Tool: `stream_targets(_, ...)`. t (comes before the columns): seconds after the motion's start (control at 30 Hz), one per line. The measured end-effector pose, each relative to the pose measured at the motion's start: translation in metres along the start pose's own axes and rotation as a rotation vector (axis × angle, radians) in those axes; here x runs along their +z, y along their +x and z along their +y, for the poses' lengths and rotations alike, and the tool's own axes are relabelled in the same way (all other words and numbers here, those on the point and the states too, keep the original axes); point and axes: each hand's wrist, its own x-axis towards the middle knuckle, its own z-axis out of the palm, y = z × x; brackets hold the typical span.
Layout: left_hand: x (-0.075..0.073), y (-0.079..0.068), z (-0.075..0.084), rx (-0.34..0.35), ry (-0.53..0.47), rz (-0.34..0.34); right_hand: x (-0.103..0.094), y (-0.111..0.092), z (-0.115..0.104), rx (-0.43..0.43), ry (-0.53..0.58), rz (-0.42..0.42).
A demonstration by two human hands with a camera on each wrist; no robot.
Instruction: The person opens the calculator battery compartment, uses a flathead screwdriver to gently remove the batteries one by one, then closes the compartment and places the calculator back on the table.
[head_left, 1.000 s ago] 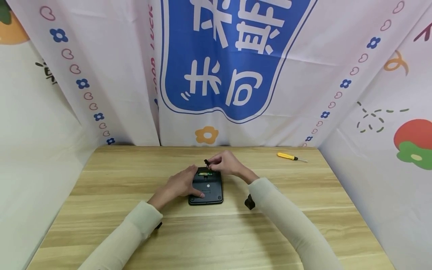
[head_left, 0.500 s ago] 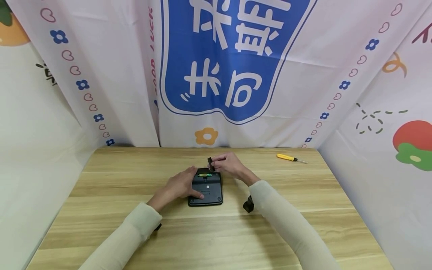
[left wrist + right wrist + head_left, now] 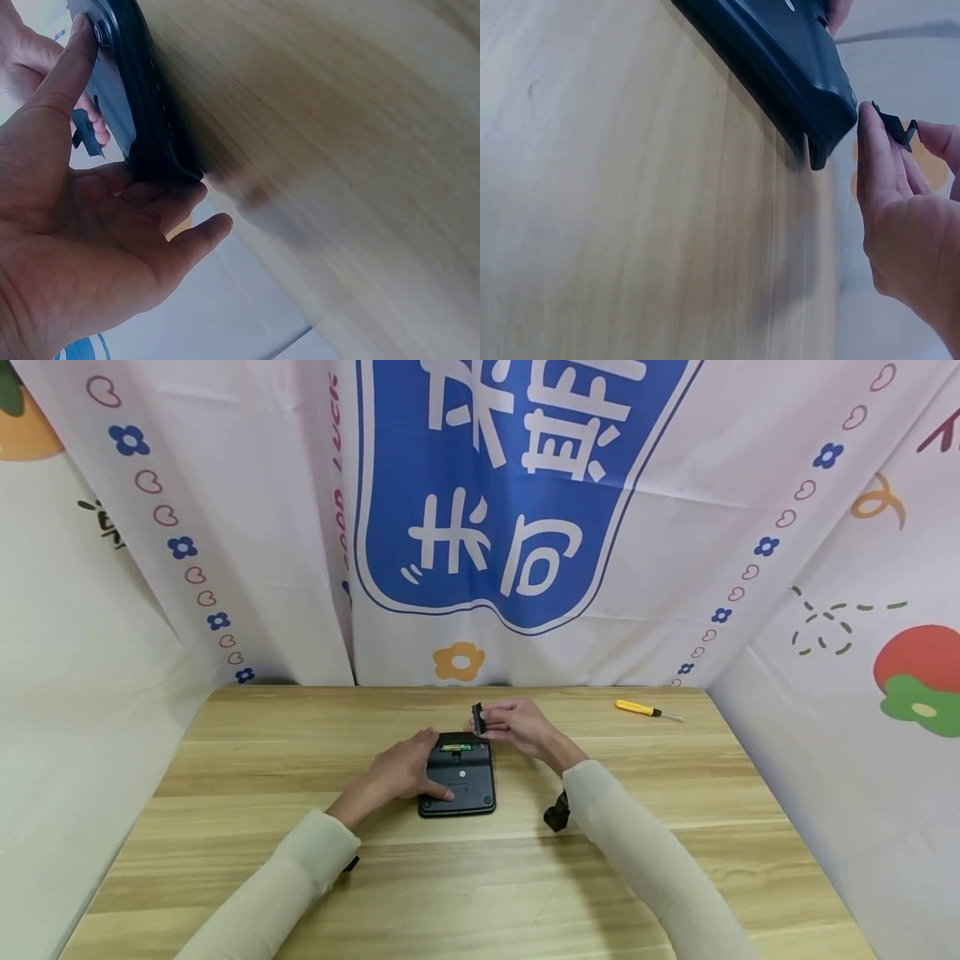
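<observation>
A black calculator [image 3: 468,789] lies face down on the table, its battery compartment uncovered and a green battery [image 3: 455,747] showing inside. My left hand [image 3: 405,766] grips its left side, thumb across the back and fingers at the far edge. The left wrist view shows those fingers bent at the calculator's [image 3: 112,82] end. Beyond the far right corner, my right hand [image 3: 521,727] pinches a small black battery cover [image 3: 478,719] between thumb and fingers. In the right wrist view the cover [image 3: 897,127] is apart from the calculator, its bent edge towards the thumb.
A yellow-handled screwdriver [image 3: 636,707] lies at the back right of the wooden table [image 3: 465,893]. Printed cloth [image 3: 645,610] hangs behind the table and along both sides. Black wrist gear [image 3: 557,814] shows under the right sleeve.
My right hand has drawn the battery cover away from the compartment to the right, turning it more upright and uncovering more of the battery. My left hand and the calculator stay in place.
</observation>
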Motion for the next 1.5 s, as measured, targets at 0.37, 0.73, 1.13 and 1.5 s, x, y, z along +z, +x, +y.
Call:
stream_targets(0.37, 0.0, 0.0, 0.0, -0.004, -0.007, -0.003, -0.013, -0.003, -0.003, 0.019, 0.047, 0.04)
stream_targets(0.73, -0.001, -0.001, 0.003, -0.017, 0.001, -0.003, -0.035, -0.007, -0.01, 0.019, 0.042, 0.065)
stream_targets(1.13, -0.001, -0.001, 0.002, -0.003, -0.005, 0.005, -0.058, -0.009, -0.017, 0.009, 0.051, 0.125)
stream_targets(1.5, 0.0, -0.001, 0.002, -0.006, -0.007, 0.009, -0.085, -0.011, -0.024, -0.001, 0.03, 0.158)
